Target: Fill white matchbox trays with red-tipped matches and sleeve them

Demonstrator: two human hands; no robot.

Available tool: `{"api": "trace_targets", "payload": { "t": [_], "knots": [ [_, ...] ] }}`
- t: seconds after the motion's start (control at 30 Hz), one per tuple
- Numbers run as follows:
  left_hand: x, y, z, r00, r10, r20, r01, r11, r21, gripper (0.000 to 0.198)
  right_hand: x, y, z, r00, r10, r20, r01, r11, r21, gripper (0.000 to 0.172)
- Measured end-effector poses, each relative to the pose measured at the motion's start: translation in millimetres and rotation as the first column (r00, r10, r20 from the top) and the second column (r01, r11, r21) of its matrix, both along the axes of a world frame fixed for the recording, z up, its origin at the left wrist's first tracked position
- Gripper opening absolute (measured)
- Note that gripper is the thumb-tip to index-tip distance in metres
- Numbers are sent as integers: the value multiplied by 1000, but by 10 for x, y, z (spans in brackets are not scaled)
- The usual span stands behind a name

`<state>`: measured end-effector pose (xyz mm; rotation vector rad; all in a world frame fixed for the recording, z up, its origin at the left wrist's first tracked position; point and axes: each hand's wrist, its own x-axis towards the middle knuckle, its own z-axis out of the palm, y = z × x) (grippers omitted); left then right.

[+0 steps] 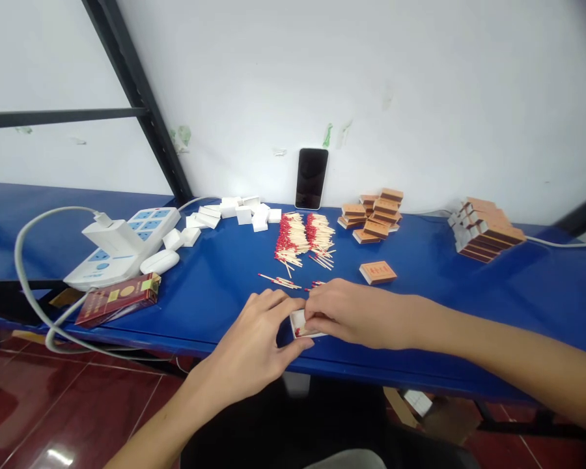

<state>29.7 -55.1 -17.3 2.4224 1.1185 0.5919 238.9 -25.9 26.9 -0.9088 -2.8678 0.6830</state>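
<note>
Near the table's front edge is a small white matchbox tray (297,320), its left end between the thumb and fingers of my left hand (261,332). My right hand (344,312) reaches over the tray from the right, fingers pinched together inside it. Red-tipped matches (299,331) show in the tray by those fingertips; the hand hides the tray's right part. Just beyond my hands lie a few loose matches (279,281) and another small group partly behind my right hand. Farther back are two heaps of matches (293,238) (319,233). A closed orange matchbox (377,272) lies to the right.
White trays (209,216) lie scattered at the back left. Orange matchboxes are piled (378,215) at the back, with stacked sleeves (488,228) farther right. A phone (311,178) leans on the wall. A power strip (127,251), white cable and red packet (120,299) occupy the left.
</note>
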Motion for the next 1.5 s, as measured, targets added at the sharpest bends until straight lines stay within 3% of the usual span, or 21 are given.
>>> {"api": "trace_targets", "payload": {
  "t": [0.1,0.2,0.27,0.53,0.77,1.0,1.2,1.33,1.43,1.5],
  "knots": [
    [-60,-48,-17,1000,24,-7,-23,999,40,16,-43,56,44,995,43,-85,-44,999,-15,14],
    [-120,-101,-38,999,35,-13,-34,997,72,12,-70,199,71,989,-57,-138,69,994,83,13],
    [-155,-129,-48,999,32,4,-32,997,76,13,-97,318,71,988,-125,-93,138,980,144,12],
    [-226,-152,-80,997,41,66,-42,999,7,13,-347,558,31,979,-189,73,180,977,115,15],
    [-298,-141,-52,978,26,206,-4,994,-107,19,-482,630,96,957,-167,239,176,984,-16,10],
    [-334,-89,-22,968,40,247,3,985,-173,20,-441,682,18,969,-114,221,117,993,-3,7],
    [-301,-90,-92,966,147,214,-120,983,-136,28,-331,608,124,977,-133,168,117,988,104,6],
    [-263,-112,-142,941,245,233,-222,968,-119,39,-209,409,215,980,-138,144,95,958,272,6],
    [-244,-113,-146,891,295,344,-282,955,-88,48,-146,223,182,978,-111,174,22,893,449,8],
    [-241,-104,-146,858,303,414,-298,951,-77,46,-125,120,115,983,-73,171,-43,807,590,9]
  ]
}}
